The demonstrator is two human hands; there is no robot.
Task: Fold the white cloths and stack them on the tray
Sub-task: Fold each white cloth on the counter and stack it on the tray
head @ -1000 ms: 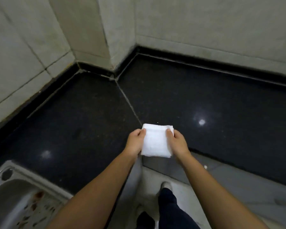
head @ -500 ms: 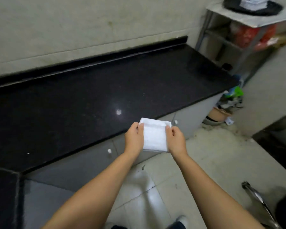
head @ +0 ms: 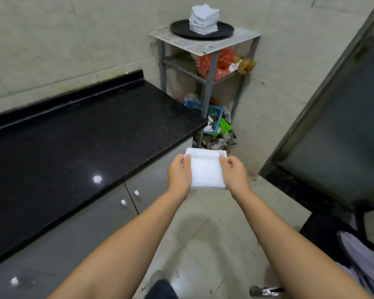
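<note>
Head view: a folded cloth (head: 206,170) is pinched at both sides by left hand (head: 179,174) and right hand (head: 235,174) fingers, well apart from the tray (head: 224,31).

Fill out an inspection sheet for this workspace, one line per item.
Surface: black counter, glossy, bare where seen.
Job's things: folded cloth held in the air; cloth stack on the black tray atop the metal rack.
Clutter: red bag on rack shelf; blue basket and litter below.
Grippers: left hand and right hand pinch the cloth's sides.
Cables: nothing seen.
Surroundings: tiled wall, grey cabinet doors, dark door at right.
</note>
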